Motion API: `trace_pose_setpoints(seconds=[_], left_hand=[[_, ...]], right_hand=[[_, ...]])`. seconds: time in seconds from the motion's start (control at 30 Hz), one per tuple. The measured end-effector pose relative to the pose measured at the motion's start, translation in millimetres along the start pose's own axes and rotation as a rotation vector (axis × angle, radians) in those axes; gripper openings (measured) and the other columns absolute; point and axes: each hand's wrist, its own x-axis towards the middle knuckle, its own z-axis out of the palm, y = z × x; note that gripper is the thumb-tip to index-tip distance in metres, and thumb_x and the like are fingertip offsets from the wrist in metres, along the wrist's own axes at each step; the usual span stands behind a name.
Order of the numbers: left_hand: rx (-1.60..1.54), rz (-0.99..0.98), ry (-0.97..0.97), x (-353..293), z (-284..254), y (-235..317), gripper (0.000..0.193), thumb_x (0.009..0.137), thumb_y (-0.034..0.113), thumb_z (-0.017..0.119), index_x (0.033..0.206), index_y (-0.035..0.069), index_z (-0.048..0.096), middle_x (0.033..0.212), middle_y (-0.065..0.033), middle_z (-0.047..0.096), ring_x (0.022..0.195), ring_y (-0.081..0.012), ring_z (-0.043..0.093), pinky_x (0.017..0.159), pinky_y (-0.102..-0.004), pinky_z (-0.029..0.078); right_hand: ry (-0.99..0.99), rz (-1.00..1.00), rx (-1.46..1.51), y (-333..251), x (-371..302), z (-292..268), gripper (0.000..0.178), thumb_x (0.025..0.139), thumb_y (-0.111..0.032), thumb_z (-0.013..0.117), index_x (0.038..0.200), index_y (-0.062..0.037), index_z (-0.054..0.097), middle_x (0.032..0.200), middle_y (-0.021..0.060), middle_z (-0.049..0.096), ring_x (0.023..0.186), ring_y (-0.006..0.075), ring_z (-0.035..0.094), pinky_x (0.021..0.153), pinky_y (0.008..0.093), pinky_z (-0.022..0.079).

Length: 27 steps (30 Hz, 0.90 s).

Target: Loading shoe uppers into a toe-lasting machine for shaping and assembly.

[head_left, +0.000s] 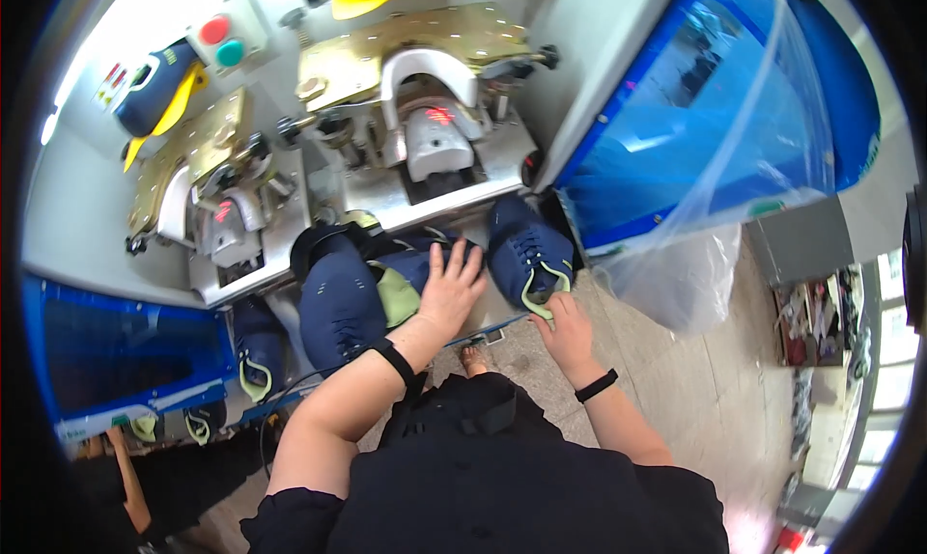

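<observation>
A grey tiled floor (695, 380) is stretching out to the right, bright windows (884, 409) are glowing at the far right edge, and blue panels (676, 100) are flanking the grey machine housing (87, 197).

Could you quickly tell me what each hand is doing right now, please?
Left hand: open, flat on navy shoe upper.
Right hand: closed on navy shoe's green heel edge.
</observation>
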Motion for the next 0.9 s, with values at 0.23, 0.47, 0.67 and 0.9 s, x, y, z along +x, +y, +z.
trace_pose_setpoints(seconds=[0.23, 0.47, 0.67, 0.9], left_hand=[[-0.427, -0.082, 0.310, -75.4, -69.7, -6.4, 0.038, 0.069, 0.020, 0.070, 0.105, 0.009, 0.062, 0.143, -0.0157, 0.040, 0.136, -0.0377, 0.032, 0.106, -0.0610, 0.029], [-0.663, -0.386, 0.735, -212.3, -144.0, -75.5, 0.021, 0.069, 0.010, 0.075, 0.088, 0.008, 0.066, 0.111, -0.0114, 0.060, 0.109, -0.0332, 0.058, 0.092, -0.0441, 0.047], [-1.104, -0.540, 0.816, -256.8, -135.9, -105.5, 0.008, 0.079, 0.002, 0.070, 0.083, 0.003, 0.064, 0.092, -0.0089, 0.064, 0.083, -0.0190, 0.062, 0.075, -0.0292, 0.049], [-2.031, -0.739, 0.650, -326.7, -100.9, -138.3, 0.025, 0.097, 0.023, 0.055, 0.111, 0.002, 0.058, 0.108, -0.0106, 0.065, 0.097, -0.0205, 0.066, 0.082, -0.0305, 0.051]], right_hand=[[-0.242, 0.070, -0.099, -22.6, 2.9, 1.9, 0.045, 0.070, -0.024, 0.079, 0.104, -0.0074, 0.054, 0.119, 0.0127, 0.052, 0.094, 0.0336, 0.059, 0.074, 0.0416, 0.051], [0.122, -0.475, 0.053, -248.8, 127.8, -53.8, 0.032, 0.075, -0.013, 0.074, 0.104, -0.0054, 0.063, 0.102, 0.0135, 0.060, 0.091, 0.0309, 0.062, 0.073, 0.0375, 0.051], [0.204, -0.762, 0.079, -431.5, 326.9, 0.0, 0.040, 0.090, -0.032, 0.061, 0.117, -0.0038, 0.054, 0.103, 0.0198, 0.063, 0.090, 0.0353, 0.063, 0.077, 0.0400, 0.052], [0.188, -0.737, 0.103, -477.2, 312.0, 53.9, 0.040, 0.084, -0.039, 0.067, 0.100, -0.0048, 0.058, 0.092, 0.0182, 0.062, 0.083, 0.0386, 0.061, 0.071, 0.0427, 0.050]])
